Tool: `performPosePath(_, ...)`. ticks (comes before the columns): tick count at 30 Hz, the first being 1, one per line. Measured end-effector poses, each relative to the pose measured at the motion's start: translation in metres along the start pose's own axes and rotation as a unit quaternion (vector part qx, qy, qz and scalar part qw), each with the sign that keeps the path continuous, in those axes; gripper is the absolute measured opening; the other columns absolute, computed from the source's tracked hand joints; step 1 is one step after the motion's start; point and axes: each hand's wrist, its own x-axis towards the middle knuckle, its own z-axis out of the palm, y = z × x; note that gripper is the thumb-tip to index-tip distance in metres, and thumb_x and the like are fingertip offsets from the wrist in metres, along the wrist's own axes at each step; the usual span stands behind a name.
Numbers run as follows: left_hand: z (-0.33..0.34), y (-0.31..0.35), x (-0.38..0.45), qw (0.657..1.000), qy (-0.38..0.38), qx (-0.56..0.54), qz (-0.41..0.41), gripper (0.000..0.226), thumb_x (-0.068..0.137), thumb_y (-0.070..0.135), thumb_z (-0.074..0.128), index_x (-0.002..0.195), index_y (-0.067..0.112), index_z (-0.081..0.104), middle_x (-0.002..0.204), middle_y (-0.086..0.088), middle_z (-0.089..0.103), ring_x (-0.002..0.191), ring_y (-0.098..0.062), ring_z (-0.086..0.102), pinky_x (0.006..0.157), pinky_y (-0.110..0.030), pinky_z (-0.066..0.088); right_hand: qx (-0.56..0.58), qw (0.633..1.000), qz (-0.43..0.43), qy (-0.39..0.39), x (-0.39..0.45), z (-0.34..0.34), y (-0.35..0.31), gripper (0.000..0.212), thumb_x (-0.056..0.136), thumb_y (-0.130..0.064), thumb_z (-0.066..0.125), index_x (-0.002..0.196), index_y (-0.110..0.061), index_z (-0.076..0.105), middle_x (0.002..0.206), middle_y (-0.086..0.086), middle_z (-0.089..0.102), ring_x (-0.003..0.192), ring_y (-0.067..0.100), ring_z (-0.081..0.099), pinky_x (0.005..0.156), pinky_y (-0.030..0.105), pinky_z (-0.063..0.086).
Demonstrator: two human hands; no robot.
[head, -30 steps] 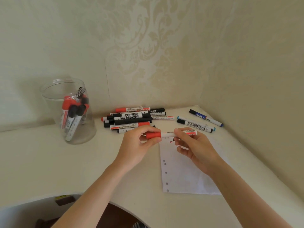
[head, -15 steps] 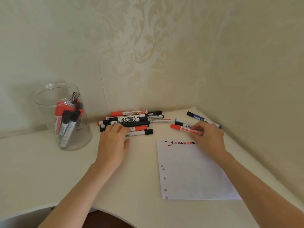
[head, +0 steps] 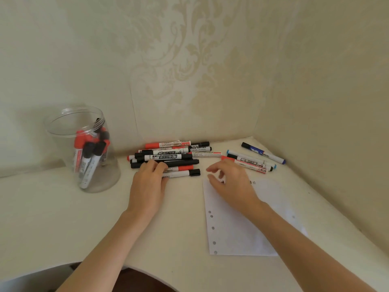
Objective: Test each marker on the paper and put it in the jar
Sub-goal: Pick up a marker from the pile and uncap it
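A clear plastic jar (head: 110,175) stands at the left with several red and black markers in it. A pile of red and black markers (head: 168,157) lies against the back wall. My left hand (head: 147,184) rests with its fingertips on the front left of that pile. White punched paper (head: 235,232) lies to the right, with small test marks along its top edge. My right hand (head: 231,182) hovers over that edge, fingers loosely spread, holding nothing. Just beyond it lies a red marker (head: 248,165) in a small group of markers.
A blue marker (head: 263,153) lies in the corner by the right wall. Walls close off the desk at the back and right. The desk's front edge curves inward at the bottom left. Bare desk lies between the jar and my left arm.
One second ago both hands held a red marker above the paper. My right hand laid it in the right group and drew back, holding nothing. My left hand moved onto the pile.
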Motion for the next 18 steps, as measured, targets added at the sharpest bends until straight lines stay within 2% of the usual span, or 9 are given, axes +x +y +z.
performPosePath(3,0.000,-0.004,-0.003,0.999,-0.028,-0.011,-0.012,0.019,0.082,0.009,0.074,0.100,0.009,0.068,0.092,-0.009,0.062,0.084,-0.034,0.058,0.071,-0.042,0.049,0.010,0.999,-0.015,-0.051,0.002,0.017,-0.016,0.025,0.088,-0.013,0.069,0.112,-0.017,0.070,0.100,-0.003,0.063,0.076,0.007,0.052,0.078,0.020,0.042)
performPosePath(6,-0.009,-0.002,-0.003,0.996,-0.079,-0.041,-0.029,0.017,0.088,0.016,0.069,0.105,0.014,0.069,0.097,-0.005,0.062,0.092,-0.029,0.057,0.076,-0.035,0.038,0.011,0.998,-0.008,-0.065,0.003,0.025,-0.029,0.038,0.087,-0.018,0.071,0.125,-0.022,0.066,0.091,-0.006,0.054,0.072,0.008,0.047,0.075,0.027,0.044)
performPosePath(8,-0.020,0.006,-0.004,0.990,-0.067,-0.114,-0.040,0.016,0.089,0.019,0.067,0.104,0.016,0.070,0.095,-0.001,0.061,0.091,-0.022,0.057,0.073,-0.026,0.038,-0.009,0.998,-0.013,-0.065,0.002,0.028,-0.037,0.044,0.087,-0.024,0.071,0.130,-0.026,0.062,0.084,-0.008,0.054,0.075,0.010,0.047,0.072,0.029,0.042)
performPosePath(10,-0.034,0.023,-0.002,0.983,-0.021,-0.180,-0.035,0.013,0.086,0.022,0.072,0.098,0.018,0.071,0.091,0.006,0.063,0.086,-0.012,0.059,0.071,-0.017,0.040,-0.017,0.999,-0.019,-0.028,0.002,0.028,-0.042,0.033,0.087,-0.028,0.071,0.120,-0.025,0.067,0.081,-0.009,0.057,0.073,0.010,0.050,0.069,0.031,0.045)
performPosePath(12,-0.047,0.044,-0.002,0.960,0.001,-0.276,-0.037,0.017,0.082,0.023,0.076,0.097,0.023,0.069,0.091,0.011,0.066,0.085,-0.004,0.062,0.075,-0.011,0.044,-0.018,1.000,-0.019,0.017,0.002,0.024,-0.045,0.020,0.086,-0.030,0.071,0.103,-0.020,0.069,0.081,-0.007,0.061,0.068,0.010,0.052,0.063,0.033,0.049)
performPosePath(14,-0.055,0.058,-0.001,0.910,-0.036,-0.409,-0.063,0.034,0.080,0.015,0.079,0.109,0.027,0.064,0.098,0.009,0.067,0.090,-0.003,0.064,0.080,-0.014,0.050,-0.015,0.999,-0.019,0.038,0.000,0.017,-0.046,0.015,0.086,-0.026,0.070,0.096,-0.016,0.064,0.081,-0.006,0.064,0.063,0.011,0.055,0.057,0.032,0.048)
performPosePath(15,-0.055,0.061,-0.001,0.892,-0.059,-0.442,-0.074,0.044,0.079,0.014,0.079,0.116,0.029,0.061,0.104,0.009,0.066,0.095,-0.004,0.064,0.082,-0.016,0.052,-0.002,0.999,-0.004,0.054,-0.002,0.011,-0.045,0.013,0.085,-0.023,0.070,0.094,-0.017,0.062,0.078,-0.007,0.066,0.060,0.011,0.057,0.056,0.030,0.047)
performPosePath(16,-0.053,0.060,-0.002,0.894,-0.069,-0.437,-0.075,0.049,0.080,0.015,0.079,0.121,0.029,0.058,0.109,0.010,0.064,0.099,-0.004,0.062,0.084,-0.017,0.052,0.031,0.997,0.030,0.071,-0.004,0.004,-0.045,0.010,0.086,-0.021,0.069,0.091,-0.018,0.061,0.072,-0.007,0.066,0.057,0.011,0.060,0.055,0.027,0.046)
performPosePath(18,-0.041,0.053,-0.006,0.929,-0.072,-0.360,-0.051,0.044,0.084,0.019,0.074,0.124,0.028,0.057,0.117,0.013,0.059,0.107,-0.002,0.056,0.091,-0.024,0.050,0.175,0.970,0.150,0.079,-0.007,-0.011,-0.040,0.006,0.088,-0.018,0.067,0.088,-0.016,0.062,0.063,-0.004,0.066,0.054,0.012,0.063,0.050,0.020,0.045)
